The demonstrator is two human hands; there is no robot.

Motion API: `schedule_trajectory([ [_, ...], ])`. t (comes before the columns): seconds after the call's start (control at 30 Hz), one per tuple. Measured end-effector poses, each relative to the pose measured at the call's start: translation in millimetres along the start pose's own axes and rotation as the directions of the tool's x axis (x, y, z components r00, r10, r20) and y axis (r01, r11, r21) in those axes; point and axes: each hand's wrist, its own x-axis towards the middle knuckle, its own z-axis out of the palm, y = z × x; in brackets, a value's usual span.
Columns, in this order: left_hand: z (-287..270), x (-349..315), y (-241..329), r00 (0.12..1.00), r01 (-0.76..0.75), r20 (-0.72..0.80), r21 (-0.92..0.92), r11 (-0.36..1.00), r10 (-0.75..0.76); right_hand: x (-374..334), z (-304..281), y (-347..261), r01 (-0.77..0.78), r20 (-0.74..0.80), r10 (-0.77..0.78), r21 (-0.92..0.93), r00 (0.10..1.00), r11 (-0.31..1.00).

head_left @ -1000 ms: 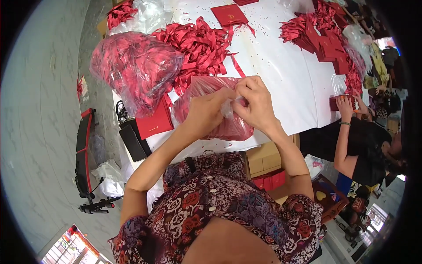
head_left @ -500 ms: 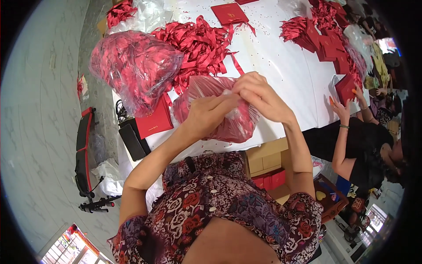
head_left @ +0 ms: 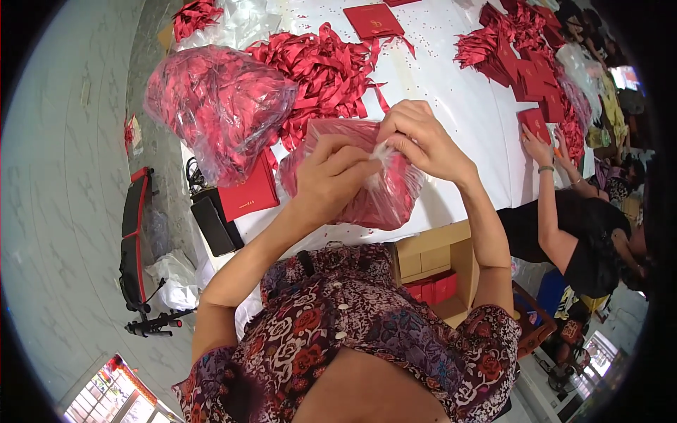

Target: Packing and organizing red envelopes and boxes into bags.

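A clear plastic bag full of red pieces lies on the white table in front of me, its neck bunched up and twisted. My left hand is closed on the bag at the left of the neck, fingers curled. At the right of the neck, my right hand pinches the gathered plastic between thumb and fingers. Just beyond is a heap of red ribbons. A larger clear bag of red ribbon-like pieces sits at the left, partly over red booklets.
A black phone lies at the table's left edge. One red folder rests at the far side. On the right, a co-worker's hands hold a red booklet beside ribboned stacks. Below the table edge stands an open cardboard box with red boxes inside.
My right hand has lifted slightly, and the twisted bag neck shows more between my hands. The co-worker's hands have moved away from me along the table with a booklet.
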Motion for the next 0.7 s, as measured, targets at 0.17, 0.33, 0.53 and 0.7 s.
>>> schedule_trajectory([
  [0.17, -9, -7, 6, 0.999, -0.039, -0.004, 0.085, 0.996, 0.039, -2, 6, 7, 0.016, -0.141, -0.032, -0.111, 0.99, 0.994],
  [0.33, -16, -12, 10, 0.999, 0.0, 0.049, 0.11, 0.994, -0.006, -1, 5, 23, 0.001, -0.153, -0.03, -0.185, 0.988, 0.983],
  [0.53, -12, -44, 26, 0.977, 0.205, 0.039, 0.091, 0.975, -0.209, -9, 10, 40, -0.046, -0.122, 0.027, -0.158, 0.992, 0.986],
  [0.7, -9, -41, 17, 0.958, 0.28, -0.09, 0.065, 0.958, -0.274, -13, 14, 34, -0.142, -0.199, 0.136, -0.016, 0.971, 0.99],
])
